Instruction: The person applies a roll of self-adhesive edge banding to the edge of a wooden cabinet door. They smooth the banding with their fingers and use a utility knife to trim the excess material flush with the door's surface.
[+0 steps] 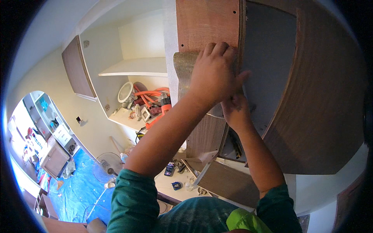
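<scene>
A tall reddish-brown wood panel (208, 25) with small dark holes stands at the edge of an open cabinet. Over its middle lies a wood-grain covering sheet (183, 68), whose upper left edge curls away from the wood. My left hand (215, 73) presses against the sheet and panel, its fingers bent and its thumb sticking out toward the cabinet opening. What sits under those fingers is hidden. Just below, by the panel's right edge, is my right hand (236, 108), its fingers mostly covered by the left. More wood-grain facing (206, 136) shows beneath both hands.
To the right hangs a large brown cabinet door (322, 97). White shelves (134, 66) at left hold orange cable (149, 95), an orange power tool (165, 105) and a round white fixture (126, 93). Below are a tape measure (176, 185), a phone (169, 169) and a brown board (227, 182).
</scene>
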The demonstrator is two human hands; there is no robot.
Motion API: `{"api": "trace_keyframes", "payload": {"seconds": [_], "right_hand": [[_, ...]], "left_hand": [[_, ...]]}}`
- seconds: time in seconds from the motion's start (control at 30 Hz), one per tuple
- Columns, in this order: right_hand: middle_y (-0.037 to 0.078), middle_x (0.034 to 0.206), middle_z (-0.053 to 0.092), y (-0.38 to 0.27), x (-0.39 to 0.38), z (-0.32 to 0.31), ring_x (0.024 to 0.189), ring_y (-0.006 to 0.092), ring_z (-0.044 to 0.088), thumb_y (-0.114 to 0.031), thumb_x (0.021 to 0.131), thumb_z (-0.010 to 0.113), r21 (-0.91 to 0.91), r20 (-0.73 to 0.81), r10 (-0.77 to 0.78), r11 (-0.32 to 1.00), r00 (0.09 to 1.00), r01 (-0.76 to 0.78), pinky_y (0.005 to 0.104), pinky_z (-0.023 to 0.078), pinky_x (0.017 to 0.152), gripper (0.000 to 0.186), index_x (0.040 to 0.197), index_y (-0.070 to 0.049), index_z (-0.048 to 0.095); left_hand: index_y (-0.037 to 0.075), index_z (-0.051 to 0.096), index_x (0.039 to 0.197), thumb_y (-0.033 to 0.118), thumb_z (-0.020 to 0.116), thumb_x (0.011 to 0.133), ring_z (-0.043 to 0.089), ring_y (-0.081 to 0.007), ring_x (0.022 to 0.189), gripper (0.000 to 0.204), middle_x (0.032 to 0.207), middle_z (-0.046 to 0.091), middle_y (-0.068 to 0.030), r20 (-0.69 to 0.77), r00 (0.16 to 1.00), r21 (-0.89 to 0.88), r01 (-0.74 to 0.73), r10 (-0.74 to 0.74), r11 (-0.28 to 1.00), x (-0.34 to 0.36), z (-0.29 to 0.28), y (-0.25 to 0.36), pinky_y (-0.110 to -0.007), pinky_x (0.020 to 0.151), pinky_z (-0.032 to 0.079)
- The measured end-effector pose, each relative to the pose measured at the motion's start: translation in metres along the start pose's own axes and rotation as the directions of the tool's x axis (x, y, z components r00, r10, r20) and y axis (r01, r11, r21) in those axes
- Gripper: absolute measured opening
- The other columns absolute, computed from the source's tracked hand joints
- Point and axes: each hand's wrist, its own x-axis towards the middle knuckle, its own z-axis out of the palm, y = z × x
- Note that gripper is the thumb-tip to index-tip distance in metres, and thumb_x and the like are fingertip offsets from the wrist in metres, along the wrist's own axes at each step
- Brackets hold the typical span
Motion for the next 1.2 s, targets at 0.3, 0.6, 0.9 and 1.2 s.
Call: {"api": "trace_keyframes", "payload": {"seconds": [0.3, 0.6, 0.9, 1.2], "right_hand": [[0.018, 0.118, 0.065, -0.016, -0.004, -0.002, 0.106, 0.0282, 0.064, -0.017, 0.1, 0.063, -0.082, 0.015, -0.074, 0.994, 0.997, 0.075, 0.0379, 0.048, 0.093, 0.028, 0.117, 0.004, 0.06], [0.024, 0.084, 0.07, 0.012, -0.019, 0.013, 0.079, 0.0385, 0.072, -0.01, 0.09, 0.07, 0.031, -0.015, 0.021, 0.999, 1.0, -0.021, 0.0428, 0.054, 0.069, 0.015, 0.096, 0.003, 0.067], [0.027, 0.096, 0.07, 0.018, -0.031, 0.025, 0.092, 0.0417, 0.07, -0.008, 0.09, 0.068, 0.072, -0.068, -0.03, 0.997, 0.997, 0.035, 0.0442, 0.054, 0.078, 0.024, 0.111, 0.004, 0.063], [0.023, 0.095, 0.071, 0.023, -0.04, 0.042, 0.092, 0.0378, 0.07, -0.009, 0.089, 0.071, 0.171, -0.182, -0.002, 0.985, 0.983, 0.034, 0.0433, 0.053, 0.078, 0.022, 0.107, 0.001, 0.065]], "left_hand": [[-0.001, 0.062, 0.128, 0.022, 0.072, 0.077, 0.054, -0.0425, 0.117, 0.057, 0.128, 0.058, -0.0216, -0.064, 0.998, 0.049, 0.009, -0.006, 0.999, -0.01, 0.024, 0.0, -0.048, 0.103, 0.047], [-0.001, 0.063, 0.127, 0.021, 0.072, 0.078, 0.055, -0.0411, 0.114, 0.055, 0.124, 0.06, -0.0197, -0.055, 0.998, 0.04, -0.022, 0.024, 0.999, -0.022, 0.024, 0.0, -0.048, 0.1, 0.047], [0.0, 0.062, 0.13, 0.022, 0.073, 0.078, 0.053, -0.0417, 0.117, 0.057, 0.127, 0.059, -0.0192, -0.035, 0.998, 0.05, -0.043, 0.045, 0.998, -0.031, 0.023, -0.005, -0.049, 0.103, 0.046], [0.003, 0.059, 0.137, 0.02, 0.072, 0.078, 0.05, -0.0436, 0.127, 0.063, 0.134, 0.057, -0.0197, -0.011, 1.0, 0.039, -0.01, 0.01, 0.999, -0.04, 0.024, -0.004, -0.052, 0.112, 0.04]]}}
